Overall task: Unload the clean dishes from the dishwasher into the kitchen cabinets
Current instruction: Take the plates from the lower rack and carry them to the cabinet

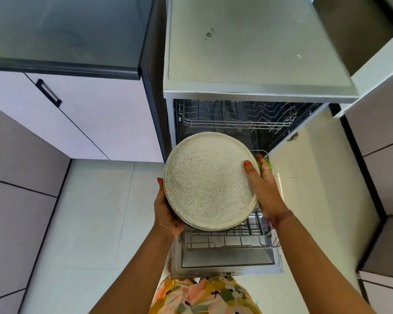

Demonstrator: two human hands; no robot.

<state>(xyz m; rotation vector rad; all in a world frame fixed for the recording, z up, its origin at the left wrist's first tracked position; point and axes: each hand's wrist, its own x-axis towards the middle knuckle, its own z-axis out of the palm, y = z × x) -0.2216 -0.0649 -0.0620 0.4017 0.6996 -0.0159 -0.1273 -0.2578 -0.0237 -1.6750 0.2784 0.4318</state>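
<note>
— What have the hands got?
— The left hand point(168, 211) cups the plate point(208, 182) from below at its left rim; the right hand point(264, 189) clamps the right rim, thumb on top.
— Where's the plate?
— Held in the air above the lower rack point(232, 236) of the open dishwasher point(259, 91).

The plate point(208, 182), gripped at both edges, covers most of the pulled-out lower rack point(229, 236) at frame centre. Bare floor point(95, 211) lies open at left. The upper rack point(234, 116) sits uncovered above, with the countertop point(61, 32) overhanging upper left.
</note>
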